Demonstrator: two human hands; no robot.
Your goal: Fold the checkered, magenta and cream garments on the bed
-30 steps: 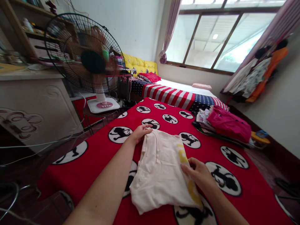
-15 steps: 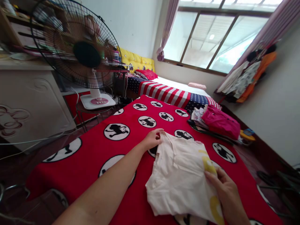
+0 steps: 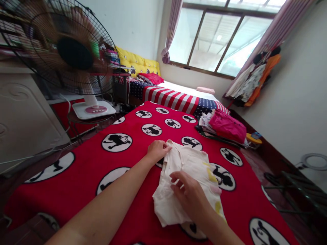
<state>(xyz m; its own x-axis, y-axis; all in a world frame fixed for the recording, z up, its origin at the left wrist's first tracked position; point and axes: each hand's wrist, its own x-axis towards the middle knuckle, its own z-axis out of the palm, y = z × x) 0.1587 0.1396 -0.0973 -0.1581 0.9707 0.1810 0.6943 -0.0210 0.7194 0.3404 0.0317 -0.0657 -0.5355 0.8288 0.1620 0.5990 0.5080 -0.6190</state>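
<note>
A folded white shirt point(image 3: 176, 163) with yellow and pink print lies on a red blanket point(image 3: 127, 119) patterned with black monkeys in white circles. At the shirt's upper left corner, my left hand point(image 3: 158, 150) has its fingers closed on the edge of the cloth. My right hand point(image 3: 190, 194) is over the middle of the shirt, its fingers bent and apart, holding nothing. It hides part of the shirt's lower half; whether its fingertips touch the cloth is hard to tell.
A running fan point(image 3: 74, 54) stands on a stool at the left. Past the blanket is a bed with a flag-patterned cover point(image 3: 168, 98). Folded pink clothing point(image 3: 227, 126) lies at the blanket's far right edge. Clothes point(image 3: 255, 80) hang by the window. A dark metal rack point(image 3: 304, 187) stands at right.
My right hand has let go of the shirt's right edge and moved left over its middle. That edge now lies flatter on the blanket. My left hand stays at the upper left corner.
</note>
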